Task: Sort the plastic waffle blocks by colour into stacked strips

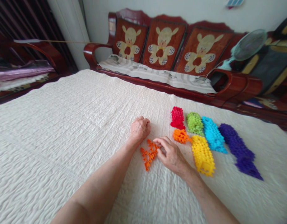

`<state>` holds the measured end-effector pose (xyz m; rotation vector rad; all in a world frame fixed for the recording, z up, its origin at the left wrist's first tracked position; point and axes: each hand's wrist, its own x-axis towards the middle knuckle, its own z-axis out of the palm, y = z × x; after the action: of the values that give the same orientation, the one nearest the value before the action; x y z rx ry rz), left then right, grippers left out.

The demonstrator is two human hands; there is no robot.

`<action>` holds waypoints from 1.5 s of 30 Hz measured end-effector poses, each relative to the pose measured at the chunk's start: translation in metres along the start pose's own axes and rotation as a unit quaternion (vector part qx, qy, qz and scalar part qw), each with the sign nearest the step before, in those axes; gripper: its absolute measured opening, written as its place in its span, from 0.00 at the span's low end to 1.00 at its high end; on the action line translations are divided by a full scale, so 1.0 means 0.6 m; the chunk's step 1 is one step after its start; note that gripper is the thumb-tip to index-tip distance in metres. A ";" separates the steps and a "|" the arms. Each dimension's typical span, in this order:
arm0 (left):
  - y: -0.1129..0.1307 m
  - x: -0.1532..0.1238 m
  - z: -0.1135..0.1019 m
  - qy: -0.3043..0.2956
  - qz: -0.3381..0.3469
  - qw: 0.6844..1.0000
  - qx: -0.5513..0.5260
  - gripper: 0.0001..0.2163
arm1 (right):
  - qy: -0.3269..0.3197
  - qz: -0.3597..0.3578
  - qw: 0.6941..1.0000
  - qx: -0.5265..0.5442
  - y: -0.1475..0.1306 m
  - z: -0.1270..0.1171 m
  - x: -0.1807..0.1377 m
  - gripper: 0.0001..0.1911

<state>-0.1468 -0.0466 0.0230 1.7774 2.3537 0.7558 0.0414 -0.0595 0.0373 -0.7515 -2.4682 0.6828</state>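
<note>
Two flat orange plastic triangles (149, 156), with cut-out middles and knobbed edges, lie side by side on the white quilted cover. My right hand (172, 157) is bent over them from the right, its thumb and fingertips closed at the upper right edge of one orange triangle. Just above the triangles, my left hand (140, 128) rests on the cover with its fingers curled into a fist. Whatever it may hold is hidden. Beyond my right hand lies a small orange stack (180, 136) of similar pieces.
Sorted stacks stand on the right: red (177, 117), green (195, 123), yellow (203, 155), blue (213, 134) and purple (238, 151). The quilted cover (64, 130) spreads left. Behind it are a wooden sofa (241, 85) with bear cushions and a fan (249, 45).
</note>
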 end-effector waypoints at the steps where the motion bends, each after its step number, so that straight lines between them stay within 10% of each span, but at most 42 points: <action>1: 0.000 0.000 0.000 0.001 0.000 1.000 0.000 0.14 | -0.005 -0.005 1.000 -0.002 -0.002 -0.001 0.000 0.27; 10: 0.002 0.000 0.000 0.009 -0.003 1.000 -0.002 0.14 | -0.091 -0.081 0.990 -0.067 -0.022 -0.009 -0.004 0.32; 27: 0.002 -0.002 -0.001 0.018 0.004 1.000 -0.009 0.12 | 0.061 -0.053 0.996 -0.028 -0.004 -0.007 0.003 0.20; 38: 0.003 -0.001 0.000 0.011 -0.008 1.000 -0.008 0.12 | -0.136 0.032 0.987 -0.078 -0.030 -0.044 -0.006 0.17; 45: 0.001 0.000 0.003 0.022 0.000 1.000 -0.005 0.12 | -0.105 0.031 0.992 -0.066 -0.040 -0.035 -0.007 0.19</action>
<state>-0.1455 -0.0457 0.0219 1.7738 2.3732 0.8124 0.0470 -0.0726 0.0657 -0.8469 -2.7139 0.6551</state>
